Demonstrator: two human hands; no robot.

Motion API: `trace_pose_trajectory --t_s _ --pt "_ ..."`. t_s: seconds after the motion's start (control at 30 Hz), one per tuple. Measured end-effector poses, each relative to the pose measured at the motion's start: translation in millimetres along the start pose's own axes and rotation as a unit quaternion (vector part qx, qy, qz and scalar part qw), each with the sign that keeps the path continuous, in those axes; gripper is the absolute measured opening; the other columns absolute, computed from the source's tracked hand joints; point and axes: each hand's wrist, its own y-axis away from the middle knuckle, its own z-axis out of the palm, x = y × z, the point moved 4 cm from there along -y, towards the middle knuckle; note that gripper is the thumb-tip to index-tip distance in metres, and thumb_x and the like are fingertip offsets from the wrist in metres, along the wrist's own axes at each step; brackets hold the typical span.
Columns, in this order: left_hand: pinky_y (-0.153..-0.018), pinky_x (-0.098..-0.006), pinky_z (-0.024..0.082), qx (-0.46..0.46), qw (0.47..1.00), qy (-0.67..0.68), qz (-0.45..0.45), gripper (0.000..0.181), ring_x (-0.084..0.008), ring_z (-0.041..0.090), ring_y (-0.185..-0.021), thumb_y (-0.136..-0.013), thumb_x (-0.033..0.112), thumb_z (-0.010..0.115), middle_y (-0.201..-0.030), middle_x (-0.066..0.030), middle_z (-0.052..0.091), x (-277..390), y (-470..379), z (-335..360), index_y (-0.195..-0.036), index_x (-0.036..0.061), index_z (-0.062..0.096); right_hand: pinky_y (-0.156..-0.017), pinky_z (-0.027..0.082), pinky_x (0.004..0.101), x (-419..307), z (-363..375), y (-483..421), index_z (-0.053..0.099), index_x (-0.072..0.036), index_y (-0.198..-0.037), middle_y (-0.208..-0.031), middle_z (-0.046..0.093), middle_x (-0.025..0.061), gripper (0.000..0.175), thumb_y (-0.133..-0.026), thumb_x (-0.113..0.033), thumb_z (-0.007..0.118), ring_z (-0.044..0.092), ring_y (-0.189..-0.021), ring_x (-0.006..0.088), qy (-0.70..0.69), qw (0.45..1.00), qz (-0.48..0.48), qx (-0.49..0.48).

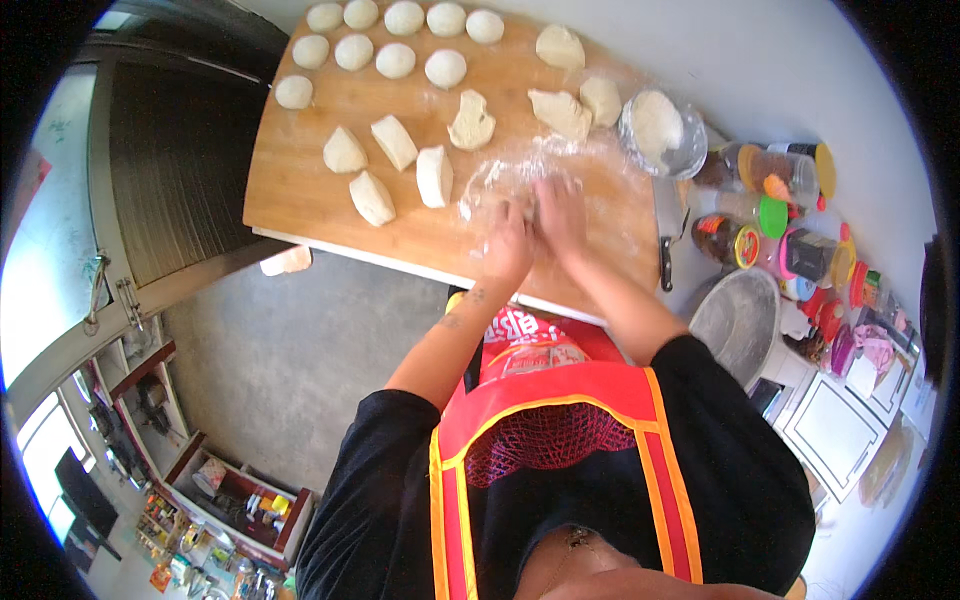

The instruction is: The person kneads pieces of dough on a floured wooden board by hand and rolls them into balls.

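Note:
My left hand [511,238] and my right hand [559,214] are together, low over the floured part of a wooden board [420,240]. Both are slightly blurred with fingers bent, and whatever lies under or between them is hidden. Left of them are several cut dough pieces, the nearest a pale oblong one [434,177]. Beyond my hands sit a notched dough piece [472,121], a flat irregular one [560,114] and two rounder lumps [600,101]. Rows of smooth round dough balls [395,61] fill the far left of the board.
A clear bowl of flour [658,131] stands at the board's right edge, near a black-handled knife [666,262]. Several jars [724,238] and a large metal basin [739,322] are farther right. A dark door panel [187,165] borders the left, with concrete floor [277,360] below.

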Motion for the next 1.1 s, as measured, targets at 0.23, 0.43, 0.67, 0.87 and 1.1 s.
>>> trace_pose_trajectory --t_s 0.23,0.43,0.67,0.87,1.1 --pt "-0.078 -0.0495 0.053 -0.07 0.967 0.147 -0.193 0.036 -0.0445 0.065 -0.095 -0.092 0.005 0.062 -0.114 -0.0234 0.062 14 -30 -9 -0.127 0.004 0.055 -0.082 0.05 0.0503 8 3 -35 0.065 -0.008 -0.11 -0.102 0.067 0.0165 0.022 -0.089 -0.014 0.062 0.062 -0.096 0.0391 -0.177 0.963 0.201 -0.019" --pt "-0.07 -0.0466 0.056 -0.027 0.997 -0.028 0.07 0.033 -0.0338 0.072 -0.085 -0.091 0.004 0.064 -0.108 -0.0178 0.065 32 -14 -15 -0.122 0.0042 0.056 -0.08 0.05 0.0503 -6 -20 19 0.063 -0.008 -0.111 -0.1 0.068 0.0159 0.023 -0.088 -0.012 0.062 0.063 -0.097 0.0385 -0.052 0.997 0.057 0.03" --pt "-0.069 -0.0441 0.057 -0.01 0.966 0.169 -0.195 0.03 -0.0367 0.07 -0.084 -0.09 0.0 0.063 -0.11 -0.017 0.063 -9 -33 17 -0.118 0.0096 0.059 -0.082 0.051 0.0488 17 12 -36 0.064 -0.01 -0.112 -0.1 0.069 0.0149 0.025 -0.087 -0.014 0.063 0.064 -0.097 0.038 -0.119 0.983 0.143 0.004" --pt "-0.072 -0.0428 0.058 -0.023 0.995 0.018 0.096 0.019 -0.0363 0.068 -0.091 -0.09 -0.001 0.063 -0.112 -0.0161 0.062 31 -21 -21 -0.107 0.0082 0.063 -0.085 0.051 0.0476 6 -11 12 0.064 -0.011 -0.111 -0.104 0.067 0.0144 0.026 -0.085 -0.011 0.062 0.063 -0.1 0.0386 -0.16 0.971 0.174 0.033" --pt "-0.089 -0.0522 0.052 0.03 0.993 0.043 -0.102 0.027 -0.0456 0.062 -0.106 -0.094 0.012 0.065 -0.115 -0.0256 0.06 13 -36 -1 -0.118 0.0017 0.058 -0.085 0.052 0.046 16 12 -40 0.065 -0.01 -0.114 -0.105 0.067 0.0147 0.026 -0.089 -0.012 0.064 0.064 -0.098 0.0384 -0.032 0.994 0.106 -0.001"
